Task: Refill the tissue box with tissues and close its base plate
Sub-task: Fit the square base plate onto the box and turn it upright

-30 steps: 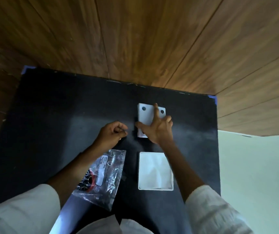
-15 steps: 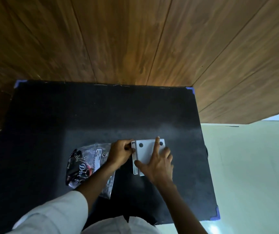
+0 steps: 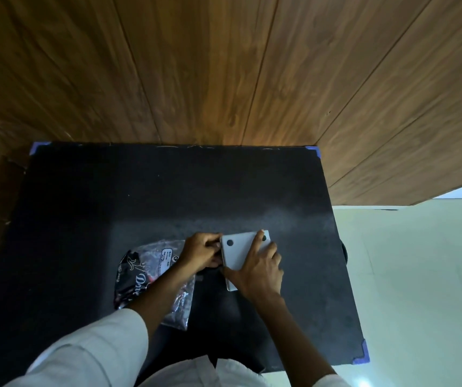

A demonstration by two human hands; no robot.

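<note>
The plate (image 3: pixel 238 251), white with two dark dots, now lies over the box, which it hides, at the bench's (image 3: pixel 168 191) centre-right; a second ago it lay apart, beyond the open box. Judged: refilling is done and closing is under way. The right hand (image 3: pixel 257 270) presses flat on the plate, fingers spread, gripping nothing. The left hand (image 3: pixel 202 252), a second ago clear of it, now has its grip pinched on the plate's left edge. Just left lies the wrapper (image 3: pixel 140 277), under the left forearm. Count: one plate, one wrapper, two hands.
</note>
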